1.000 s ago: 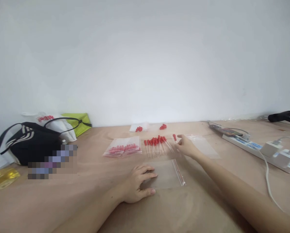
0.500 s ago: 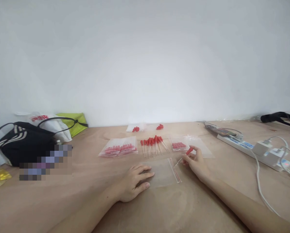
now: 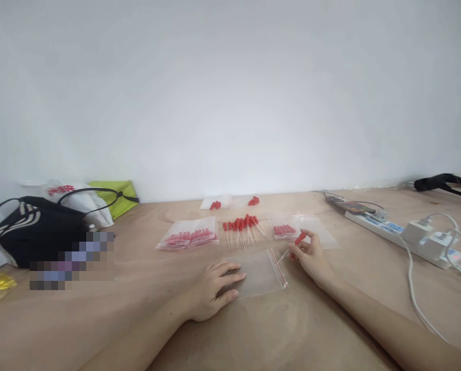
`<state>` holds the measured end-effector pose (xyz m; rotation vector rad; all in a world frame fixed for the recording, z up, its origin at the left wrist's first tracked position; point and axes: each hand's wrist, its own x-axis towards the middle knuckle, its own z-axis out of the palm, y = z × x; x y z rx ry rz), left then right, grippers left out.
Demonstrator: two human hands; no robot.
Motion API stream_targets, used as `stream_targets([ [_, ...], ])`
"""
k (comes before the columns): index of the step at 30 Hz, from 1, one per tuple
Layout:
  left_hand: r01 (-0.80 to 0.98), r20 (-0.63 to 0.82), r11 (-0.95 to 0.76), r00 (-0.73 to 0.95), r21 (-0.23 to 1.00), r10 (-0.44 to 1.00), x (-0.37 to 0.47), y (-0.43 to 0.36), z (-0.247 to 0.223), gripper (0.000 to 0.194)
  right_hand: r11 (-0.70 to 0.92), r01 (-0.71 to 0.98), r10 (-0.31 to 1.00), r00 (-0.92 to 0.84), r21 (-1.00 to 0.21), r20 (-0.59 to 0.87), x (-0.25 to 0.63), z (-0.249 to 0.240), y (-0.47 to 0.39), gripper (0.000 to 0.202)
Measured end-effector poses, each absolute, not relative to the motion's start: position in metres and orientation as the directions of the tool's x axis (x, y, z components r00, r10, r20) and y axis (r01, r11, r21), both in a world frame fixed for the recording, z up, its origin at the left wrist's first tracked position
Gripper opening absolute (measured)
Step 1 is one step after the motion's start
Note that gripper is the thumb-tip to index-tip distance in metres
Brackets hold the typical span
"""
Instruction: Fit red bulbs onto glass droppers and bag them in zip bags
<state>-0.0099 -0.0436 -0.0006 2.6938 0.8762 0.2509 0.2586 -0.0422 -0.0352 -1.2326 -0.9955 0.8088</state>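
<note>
A clear zip bag [image 3: 257,278] with a red-striped mouth lies flat on the table. My left hand [image 3: 217,288] rests on its left part, fingers spread, holding nothing. Between the fingertips of my right hand [image 3: 309,255] is a dropper [image 3: 300,238] with a red rubber bulb and thin clear tube. The tube points down and left, its tip at the bag's mouth; I cannot tell whether it is inside. Behind the bag, several red-bulbed droppers [image 3: 245,226] lie side by side. A filled bag of droppers [image 3: 284,228] sits just beyond my right hand.
Filled dropper bags [image 3: 191,234] lie stacked on the left. Two small groups of red bulbs [image 3: 215,205] are near the wall. At right are a power strip [image 3: 396,237] with chargers, a white cable [image 3: 411,278] and a phone [image 3: 354,206]. A black bag [image 3: 40,226] stands far left.
The dropper's tip has come up to the bag's mouth, and the mouth edge has shifted slightly. My left hand has stayed in place on the bag.
</note>
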Motion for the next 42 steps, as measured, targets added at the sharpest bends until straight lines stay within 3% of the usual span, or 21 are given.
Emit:
stream_targets([
  [5, 0.524, 0.103, -0.770, 0.799, 0.364, 0.592, -0.009, -0.044, -0.001, 0.036, 0.141, -0.058, 0.929, 0.352, -0.988, 0.112, 0.253, -0.033, -0.046, 0.062],
  [10, 0.516, 0.125, -0.763, 0.791, 0.389, 0.599, -0.009, -0.045, 0.000, 0.043, 0.041, -0.148, 0.996, 0.090, -0.988, 0.028, 0.256, -0.031, -0.051, 0.049],
  [17, 0.523, 0.131, -0.746, 0.776, 0.413, 0.617, -0.010, -0.045, 0.000, 0.044, 0.049, -0.003, 0.977, -0.206, -0.999, 0.049, 0.274, -0.030, -0.050, 0.038],
  [24, 0.522, 0.127, -0.749, 0.780, 0.407, 0.613, -0.010, -0.043, -0.003, 0.044, 0.059, 0.052, 0.953, -0.300, -0.997, 0.041, 0.264, -0.029, -0.052, 0.034],
  [31, 0.527, 0.115, -0.740, 0.777, 0.417, 0.618, -0.009, -0.044, -0.003, 0.044, 0.050, -0.068, 0.914, -0.400, -0.996, 0.073, 0.253, -0.030, -0.051, 0.029],
  [35, 0.545, 0.091, -0.705, 0.759, 0.455, 0.645, -0.011, -0.044, -0.002, 0.043, 0.081, 0.013, 0.923, -0.379, -0.997, 0.070, 0.254, -0.032, -0.047, 0.022],
  [42, 0.518, 0.077, -0.692, 0.771, 0.502, 0.632, -0.013, -0.041, -0.005, 0.034, 0.218, 0.166, 0.860, -0.498, -0.962, 0.110, 0.258, -0.020, -0.053, 0.023],
])
